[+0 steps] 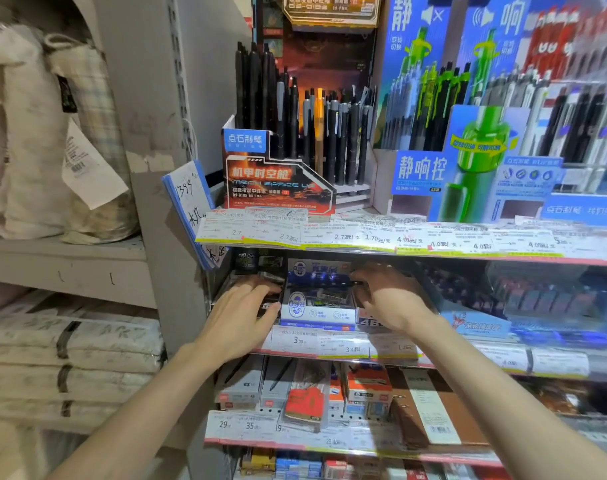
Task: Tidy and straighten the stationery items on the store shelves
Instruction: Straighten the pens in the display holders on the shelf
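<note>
Both my hands reach into the second shelf, on either side of a blue and white pen display box (317, 306). My left hand (241, 313) lies with straight fingers on a dark box (269, 301) at the blue box's left side. My right hand (387, 296) is at the blue box's right side, its fingers curled round a thin black pen (355, 283) held across the box top. Part of a red and dark box (366, 320) shows below my right hand.
The shelf above carries a red and black pen stand (278, 181) and a blue and green pen display (468, 161), with price tags (364, 237) along its edge. Boxed pens and a brown notebook (430, 407) fill the shelf below. Bundled fabric bags (53, 133) sit left of the grey upright.
</note>
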The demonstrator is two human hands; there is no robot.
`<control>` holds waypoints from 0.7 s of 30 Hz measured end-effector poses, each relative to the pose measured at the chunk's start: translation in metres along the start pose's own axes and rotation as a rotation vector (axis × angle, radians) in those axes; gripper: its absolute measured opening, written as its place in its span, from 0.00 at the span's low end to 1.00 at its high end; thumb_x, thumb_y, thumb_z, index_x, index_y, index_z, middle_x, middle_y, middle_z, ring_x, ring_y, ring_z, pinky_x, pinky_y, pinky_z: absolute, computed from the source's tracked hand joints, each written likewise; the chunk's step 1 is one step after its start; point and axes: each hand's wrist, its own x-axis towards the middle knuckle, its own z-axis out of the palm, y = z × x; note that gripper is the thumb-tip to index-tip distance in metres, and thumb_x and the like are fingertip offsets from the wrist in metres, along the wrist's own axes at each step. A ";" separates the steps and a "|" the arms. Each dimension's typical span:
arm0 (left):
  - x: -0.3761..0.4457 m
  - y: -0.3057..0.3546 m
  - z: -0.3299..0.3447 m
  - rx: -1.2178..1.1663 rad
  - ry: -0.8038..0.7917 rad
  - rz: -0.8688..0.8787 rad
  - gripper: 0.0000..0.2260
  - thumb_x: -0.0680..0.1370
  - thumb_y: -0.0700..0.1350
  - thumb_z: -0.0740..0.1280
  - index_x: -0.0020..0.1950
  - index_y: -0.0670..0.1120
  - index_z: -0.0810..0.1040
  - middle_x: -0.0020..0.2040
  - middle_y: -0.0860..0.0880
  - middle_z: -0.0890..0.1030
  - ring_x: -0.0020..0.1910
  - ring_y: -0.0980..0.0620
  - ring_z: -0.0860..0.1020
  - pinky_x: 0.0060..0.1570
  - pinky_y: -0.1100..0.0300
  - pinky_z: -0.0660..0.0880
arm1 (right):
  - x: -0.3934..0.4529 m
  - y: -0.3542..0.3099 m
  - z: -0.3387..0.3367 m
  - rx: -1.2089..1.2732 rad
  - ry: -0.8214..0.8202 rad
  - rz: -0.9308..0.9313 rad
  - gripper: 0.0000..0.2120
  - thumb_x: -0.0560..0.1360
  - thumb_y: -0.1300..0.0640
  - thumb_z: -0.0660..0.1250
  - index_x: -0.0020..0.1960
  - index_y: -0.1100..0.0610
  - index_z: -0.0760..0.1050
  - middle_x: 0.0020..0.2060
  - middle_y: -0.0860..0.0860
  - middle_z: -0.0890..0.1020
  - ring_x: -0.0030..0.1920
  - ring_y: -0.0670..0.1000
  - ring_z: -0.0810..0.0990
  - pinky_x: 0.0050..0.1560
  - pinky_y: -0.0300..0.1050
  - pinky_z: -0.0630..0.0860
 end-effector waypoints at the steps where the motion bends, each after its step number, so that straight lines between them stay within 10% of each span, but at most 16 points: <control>1: 0.000 0.000 0.000 -0.008 0.010 -0.001 0.17 0.81 0.53 0.62 0.66 0.48 0.76 0.58 0.46 0.80 0.59 0.45 0.76 0.58 0.52 0.73 | 0.002 -0.002 -0.001 -0.013 -0.022 0.003 0.17 0.82 0.53 0.59 0.70 0.49 0.73 0.67 0.49 0.76 0.64 0.53 0.74 0.55 0.43 0.72; 21: 0.006 0.010 -0.007 -0.048 0.052 0.082 0.18 0.81 0.51 0.64 0.71 0.49 0.74 0.58 0.46 0.80 0.59 0.44 0.76 0.54 0.53 0.72 | -0.027 0.000 0.005 0.107 0.147 -0.098 0.13 0.79 0.57 0.66 0.62 0.48 0.80 0.56 0.46 0.84 0.52 0.52 0.83 0.50 0.50 0.81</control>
